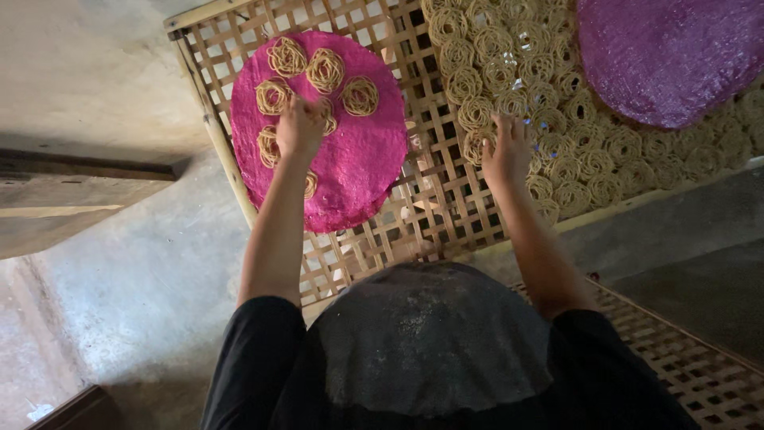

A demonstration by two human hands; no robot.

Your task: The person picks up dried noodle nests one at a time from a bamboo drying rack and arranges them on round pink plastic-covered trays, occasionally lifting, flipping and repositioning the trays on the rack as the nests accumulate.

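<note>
We find bare bamboo lattice tray (446,199) between the pink mat (362,167) and the packed noodle coils (557,103); the purple mat (668,56) blocks the far right.

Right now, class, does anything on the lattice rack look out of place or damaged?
Nothing stands out. The noodle coils lie in neat rows on the bamboo lattice rack, and those on the pink mat sit apart and whole. The left hand rests on that mat; the right hand touches the rows.

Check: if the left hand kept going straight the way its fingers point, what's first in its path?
Likely the noodle coil just past the left hand on the pink mat; depth is unclear.
</note>
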